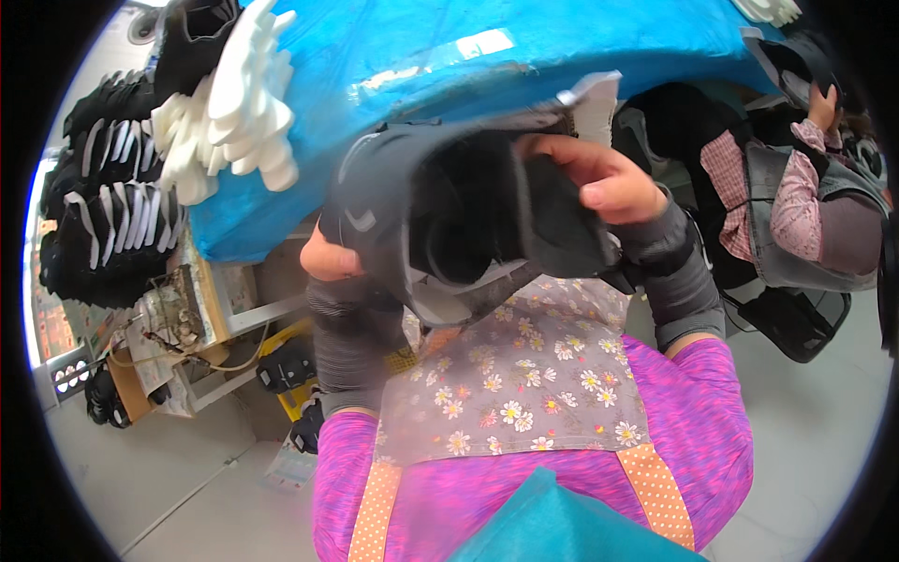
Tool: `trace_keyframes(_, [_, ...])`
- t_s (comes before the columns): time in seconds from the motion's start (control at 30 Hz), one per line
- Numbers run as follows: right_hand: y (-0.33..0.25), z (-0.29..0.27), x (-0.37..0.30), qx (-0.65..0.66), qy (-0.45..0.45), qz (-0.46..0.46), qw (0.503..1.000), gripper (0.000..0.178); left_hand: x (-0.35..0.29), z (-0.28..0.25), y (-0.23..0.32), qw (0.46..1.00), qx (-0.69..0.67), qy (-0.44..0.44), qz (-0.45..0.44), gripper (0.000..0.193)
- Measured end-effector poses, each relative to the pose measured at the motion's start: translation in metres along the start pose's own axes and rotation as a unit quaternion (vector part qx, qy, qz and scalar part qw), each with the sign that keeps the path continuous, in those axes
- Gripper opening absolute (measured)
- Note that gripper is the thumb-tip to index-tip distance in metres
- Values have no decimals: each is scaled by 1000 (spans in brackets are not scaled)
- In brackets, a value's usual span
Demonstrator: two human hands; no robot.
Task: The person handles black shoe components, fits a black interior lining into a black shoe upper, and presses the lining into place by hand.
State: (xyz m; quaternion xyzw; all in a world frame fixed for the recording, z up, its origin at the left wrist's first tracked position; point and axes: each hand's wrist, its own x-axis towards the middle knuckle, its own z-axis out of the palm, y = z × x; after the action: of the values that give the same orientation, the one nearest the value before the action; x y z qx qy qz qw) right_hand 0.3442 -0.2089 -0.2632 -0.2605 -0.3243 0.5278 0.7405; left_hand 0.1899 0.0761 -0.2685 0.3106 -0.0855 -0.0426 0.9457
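Observation:
In front of my chest I hold a black padded piece (375, 201) with grey edging, a pale mark on its side and a wide dark opening toward me. It looks like a soft boot liner, slightly blurred. My left hand (332, 259) grips its left side, with the thumb visible and the fingers hidden behind it. At the right of the opening, my right hand (604, 183) closes its thumb and fingers on a black flap. A pale strip (595, 98) sticks up behind the piece, near the blue-covered table (346, 56).
White foam pieces (234, 117) are piled on the table's left end. Stacks of black pieces with grey edges (122, 220) stand farther left, above a cluttered shelf (173, 314). At right sits another person (796, 201), holding a similar black piece (791, 66).

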Motion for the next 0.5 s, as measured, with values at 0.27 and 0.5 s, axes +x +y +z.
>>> trace_keyframes(0.27, [-11, 53, 31, -761, 181, -285, 555, 49, -13, -3, -19, 992, -43, -27, 119, 79])
trace_keyframes(0.5, [-17, 28, 41, -693, 414, -394, 441, 20, -21, -15, -33, 991, -36, -1, 130, 75])
